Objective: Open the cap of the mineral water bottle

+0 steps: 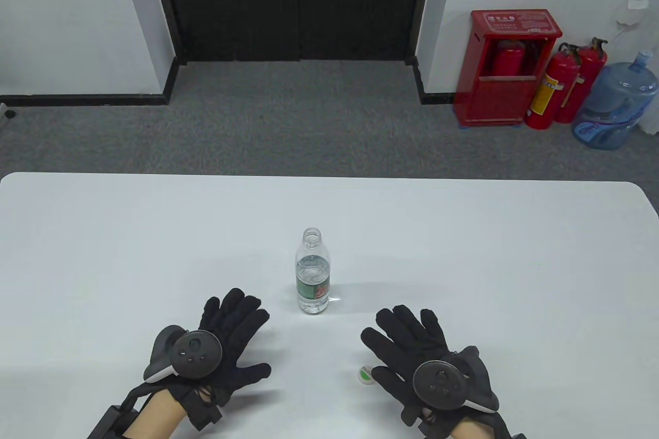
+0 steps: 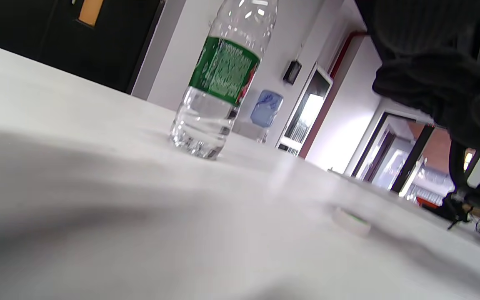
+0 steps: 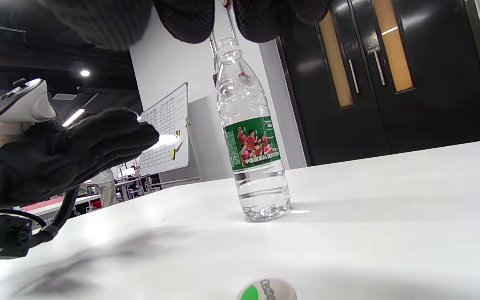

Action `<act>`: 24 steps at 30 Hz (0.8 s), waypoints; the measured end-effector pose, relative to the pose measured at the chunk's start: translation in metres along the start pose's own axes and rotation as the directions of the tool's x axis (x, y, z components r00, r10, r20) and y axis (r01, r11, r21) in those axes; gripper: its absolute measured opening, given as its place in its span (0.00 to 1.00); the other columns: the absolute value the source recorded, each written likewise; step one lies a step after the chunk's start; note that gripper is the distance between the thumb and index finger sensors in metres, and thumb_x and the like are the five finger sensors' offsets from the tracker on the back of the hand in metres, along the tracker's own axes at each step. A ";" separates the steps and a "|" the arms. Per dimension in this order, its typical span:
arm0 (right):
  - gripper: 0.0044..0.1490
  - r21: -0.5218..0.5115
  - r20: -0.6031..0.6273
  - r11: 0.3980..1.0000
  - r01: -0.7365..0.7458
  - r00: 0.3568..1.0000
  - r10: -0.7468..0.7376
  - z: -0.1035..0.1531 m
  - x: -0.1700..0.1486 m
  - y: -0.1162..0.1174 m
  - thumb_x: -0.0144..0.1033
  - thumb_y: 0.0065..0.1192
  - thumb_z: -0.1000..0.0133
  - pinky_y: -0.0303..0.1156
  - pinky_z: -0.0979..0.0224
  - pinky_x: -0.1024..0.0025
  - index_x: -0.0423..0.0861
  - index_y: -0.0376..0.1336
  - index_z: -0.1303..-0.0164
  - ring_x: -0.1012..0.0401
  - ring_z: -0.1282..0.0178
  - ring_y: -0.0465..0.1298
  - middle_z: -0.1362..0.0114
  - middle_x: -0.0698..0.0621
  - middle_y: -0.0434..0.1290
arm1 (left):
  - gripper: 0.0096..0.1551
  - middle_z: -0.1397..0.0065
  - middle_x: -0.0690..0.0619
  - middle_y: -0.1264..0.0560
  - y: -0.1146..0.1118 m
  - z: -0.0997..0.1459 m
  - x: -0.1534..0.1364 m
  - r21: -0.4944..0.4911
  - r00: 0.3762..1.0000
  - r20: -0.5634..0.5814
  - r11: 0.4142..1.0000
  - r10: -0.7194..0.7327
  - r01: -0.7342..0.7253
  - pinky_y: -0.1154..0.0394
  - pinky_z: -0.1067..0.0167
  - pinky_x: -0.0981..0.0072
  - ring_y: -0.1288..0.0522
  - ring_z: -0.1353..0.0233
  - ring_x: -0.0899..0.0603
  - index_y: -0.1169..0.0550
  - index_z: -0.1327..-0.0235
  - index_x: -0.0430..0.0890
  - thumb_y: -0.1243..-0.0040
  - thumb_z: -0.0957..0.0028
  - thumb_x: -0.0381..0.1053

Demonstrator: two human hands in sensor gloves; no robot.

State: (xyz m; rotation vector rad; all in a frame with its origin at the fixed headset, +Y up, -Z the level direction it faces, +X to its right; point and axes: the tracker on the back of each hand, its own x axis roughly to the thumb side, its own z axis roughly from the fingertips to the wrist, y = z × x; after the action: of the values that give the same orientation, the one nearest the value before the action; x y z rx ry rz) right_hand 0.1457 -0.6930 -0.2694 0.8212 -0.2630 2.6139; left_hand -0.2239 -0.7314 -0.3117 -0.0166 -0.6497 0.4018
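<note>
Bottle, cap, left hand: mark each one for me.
bottle (image 1: 312,282), table view, on the green label.
cap (image 1: 366,375), table view, on its top face, on the table.
left hand (image 1: 226,341), table view, on the glove's back.

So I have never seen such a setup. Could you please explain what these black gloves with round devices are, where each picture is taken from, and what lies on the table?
These are a person's hands in black sensor gloves; the round device on each is a motion tracker. The table view looks down from above. The other two pictures come from cameras on the wrists, low to the table. The left hand and right hand are spread open above the white table and hold nothing. Between them stands a water bottle, already open. Its cap lies beside the right hand's thumb.
</note>
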 end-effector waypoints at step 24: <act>0.43 0.027 -0.031 0.998 0.063 0.998 -0.062 -0.001 -0.009 0.002 0.60 0.55 0.54 0.37 0.25 0.35 0.64 0.53 0.26 0.44 0.16 0.50 0.14 0.49 0.54 | 0.53 0.20 0.50 0.60 -0.011 -0.001 0.002 -0.067 1.000 -0.002 0.998 0.009 -0.009 0.67 0.29 0.32 0.65 0.17 0.36 0.55 0.29 0.64 0.41 0.60 0.73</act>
State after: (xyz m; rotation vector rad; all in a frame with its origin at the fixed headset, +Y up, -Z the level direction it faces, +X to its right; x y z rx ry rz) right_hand 0.1511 -0.6973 -0.2759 0.7856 -0.1894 2.5746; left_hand -0.2178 -0.7410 -0.3100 -0.0832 -0.6615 0.3887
